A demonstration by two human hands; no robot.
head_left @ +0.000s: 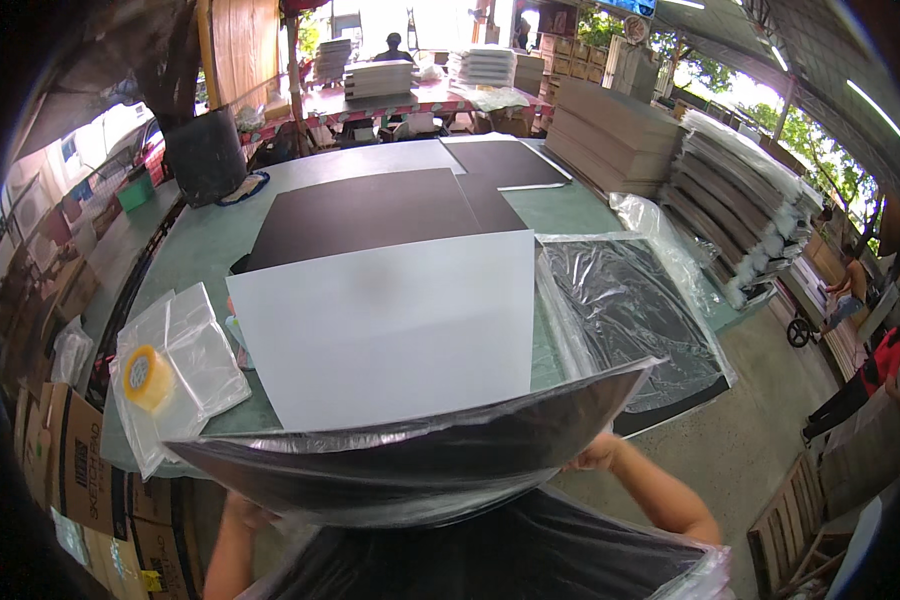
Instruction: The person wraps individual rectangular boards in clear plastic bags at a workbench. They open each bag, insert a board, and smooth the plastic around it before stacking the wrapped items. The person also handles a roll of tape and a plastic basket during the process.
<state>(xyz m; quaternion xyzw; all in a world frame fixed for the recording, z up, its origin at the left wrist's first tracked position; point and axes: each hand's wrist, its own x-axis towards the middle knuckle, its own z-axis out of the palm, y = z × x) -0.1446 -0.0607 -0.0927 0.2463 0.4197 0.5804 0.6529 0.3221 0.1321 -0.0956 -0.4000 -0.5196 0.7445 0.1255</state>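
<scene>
- Your plastic-wrapped black sheet [420, 468] bows, glossy, at 6 o'clock.
- Your right hand [596, 452], 4:30, curls onto its edge.
- Left hand [251, 510], 7:30, half hidden; can't tell grip.

A green-topped work table [200, 240] spreads across the middle of the workshop, above a plain grey floor [765, 375] that shows on the right. At the far end, another table [322, 104] with a red patterned edge stands before a bright opening [445, 25] (daylight washes out most detail there). A wooden panel [245, 50] rises far left. On the far right, a sloping roof [815, 65] carries strip lights [875, 108], with green trees [767, 118] beyond.
</scene>
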